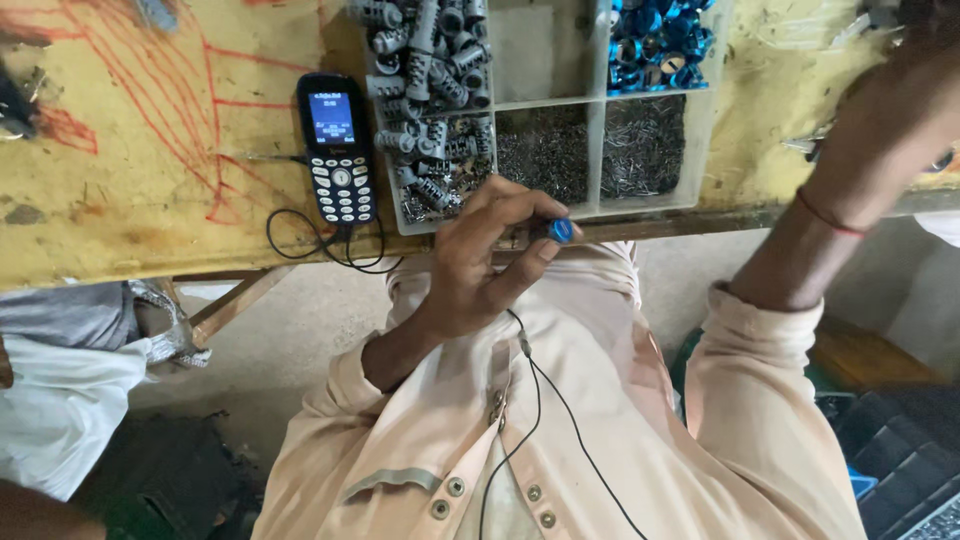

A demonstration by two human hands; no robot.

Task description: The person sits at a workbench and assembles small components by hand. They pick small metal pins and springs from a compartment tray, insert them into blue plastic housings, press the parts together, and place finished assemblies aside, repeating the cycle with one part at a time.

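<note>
Blue cap (561,230): pinched in left hand (478,262) fingertips
Right hand: out of view; forearm (850,190) raised
Tray (590,205): just above left hand

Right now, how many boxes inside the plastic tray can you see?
6 show in the tray: grey plugs, a nearly bare one, blue rings, more plugs, small dark pins, more pins. More may lie beyond the top edge.
</note>
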